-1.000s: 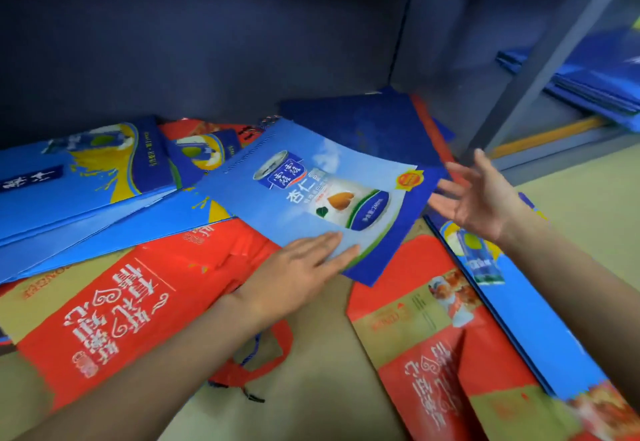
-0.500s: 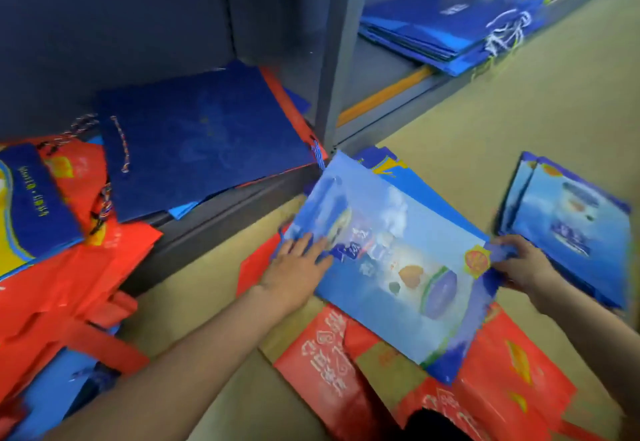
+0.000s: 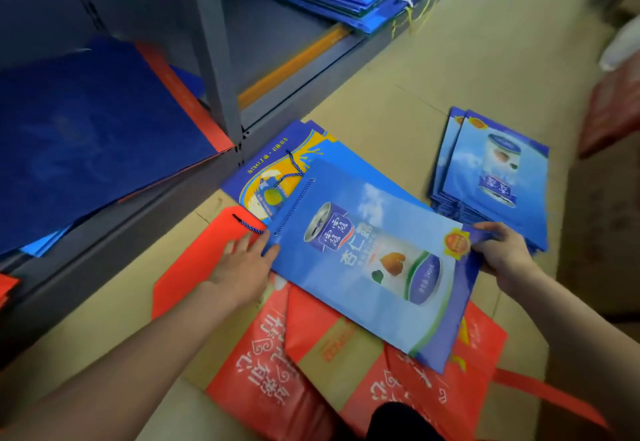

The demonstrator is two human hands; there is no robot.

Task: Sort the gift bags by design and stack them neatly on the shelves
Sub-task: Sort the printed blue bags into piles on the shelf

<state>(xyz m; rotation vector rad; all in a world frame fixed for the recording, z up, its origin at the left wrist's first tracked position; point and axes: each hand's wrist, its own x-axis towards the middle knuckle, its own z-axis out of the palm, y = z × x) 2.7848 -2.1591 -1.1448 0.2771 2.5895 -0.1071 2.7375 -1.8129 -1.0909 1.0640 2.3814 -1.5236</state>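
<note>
Your left hand (image 3: pixel 242 267) lies flat-fingered against the light-blue can-print gift bag (image 3: pixel 374 267), your right hand (image 3: pixel 504 253) pinches its far edge; it lies over red bags (image 3: pixel 277 364) on the floor, beside a matching stack (image 3: pixel 498 177).

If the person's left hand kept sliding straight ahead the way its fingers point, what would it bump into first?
Probably the blue-and-yellow bag lying just beyond the left hand, whose fingers point up toward the shelf; the grey shelf post stands further along. Depth is hard to judge.
</note>
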